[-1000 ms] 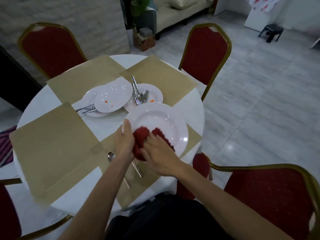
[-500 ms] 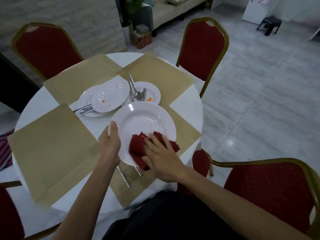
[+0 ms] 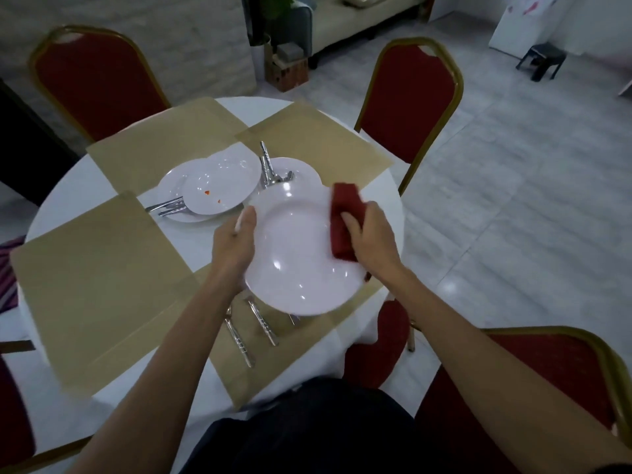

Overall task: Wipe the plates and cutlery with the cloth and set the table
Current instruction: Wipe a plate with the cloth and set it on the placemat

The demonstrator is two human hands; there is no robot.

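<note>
I hold a large white plate (image 3: 301, 261) in the air over the near placemat (image 3: 307, 347). My left hand (image 3: 236, 248) grips its left rim, thumb on top. Against the plate's right rim my right hand (image 3: 371, 239) holds a folded red cloth (image 3: 343, 220). Two pieces of cutlery (image 3: 253, 330) lie on the placemat under the plate. Farther back, two stacked white plates (image 3: 212, 189) with red specks sit on forks (image 3: 167, 208). Behind the held plate, another plate (image 3: 297, 167) carries several pieces of cutlery (image 3: 268, 169).
The round white table (image 3: 78, 186) carries tan placemats at the left (image 3: 92, 278), far left (image 3: 160, 145) and far right (image 3: 318, 142). Red chairs with gold frames stand around it: far left (image 3: 95, 83), far right (image 3: 413, 97), near right (image 3: 533, 378).
The cloth and my right hand moved from the plate's near edge to its right rim. The plate shifted right and tilted; my left hand kept its grip.
</note>
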